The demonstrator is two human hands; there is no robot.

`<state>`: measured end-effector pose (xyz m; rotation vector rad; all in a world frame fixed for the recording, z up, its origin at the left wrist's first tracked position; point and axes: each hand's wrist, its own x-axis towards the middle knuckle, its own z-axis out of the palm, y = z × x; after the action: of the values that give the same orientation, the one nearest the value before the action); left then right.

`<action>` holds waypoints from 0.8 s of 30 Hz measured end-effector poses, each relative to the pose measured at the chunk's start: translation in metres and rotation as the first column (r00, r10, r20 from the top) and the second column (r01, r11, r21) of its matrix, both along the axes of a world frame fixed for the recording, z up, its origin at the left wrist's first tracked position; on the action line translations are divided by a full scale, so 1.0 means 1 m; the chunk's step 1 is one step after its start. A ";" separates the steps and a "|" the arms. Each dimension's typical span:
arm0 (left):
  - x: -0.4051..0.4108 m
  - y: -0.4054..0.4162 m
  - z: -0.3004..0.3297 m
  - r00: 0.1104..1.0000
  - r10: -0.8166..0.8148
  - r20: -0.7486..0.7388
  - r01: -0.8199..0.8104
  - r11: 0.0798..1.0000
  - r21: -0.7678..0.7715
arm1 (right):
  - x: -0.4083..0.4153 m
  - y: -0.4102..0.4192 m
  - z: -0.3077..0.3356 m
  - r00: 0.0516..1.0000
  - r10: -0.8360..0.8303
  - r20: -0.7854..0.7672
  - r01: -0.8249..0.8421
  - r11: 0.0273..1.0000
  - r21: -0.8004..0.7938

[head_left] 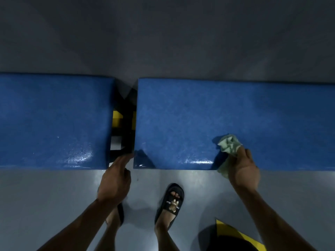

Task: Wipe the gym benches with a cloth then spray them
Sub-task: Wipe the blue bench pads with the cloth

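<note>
Below, two blue benches are lying end to end on the grey floor (163, 42): right bench (235, 115), left bench (54, 120), a dark frame (126, 109) showing in the gap. Right hand (243, 171) is gripping a crumpled green cloth (229, 145) on the right bench's near edge. Left hand (116, 180) is reaching toward the gap, fingers extended, holding nothing. Black slipper (172, 200) is standing between the arms.

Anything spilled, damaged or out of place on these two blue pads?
Nothing stands out. Both pads, left blue pad and right blue pad, look intact, with only glossy sheen near their front edges. The right hand grips the green cloth on the right pad.
</note>
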<state>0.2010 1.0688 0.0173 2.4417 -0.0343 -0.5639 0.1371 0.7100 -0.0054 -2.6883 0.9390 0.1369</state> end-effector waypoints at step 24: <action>0.022 0.089 0.006 0.998 0.032 0.054 -0.026 0.993 -0.116 | 0.156 0.191 0.002 0.787 0.614 -0.060 -0.616 0.780 -0.106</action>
<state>0.2226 1.1581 0.0235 2.3418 -0.0529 -0.4676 0.2927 0.9005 -0.0038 -3.0082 0.0237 0.2502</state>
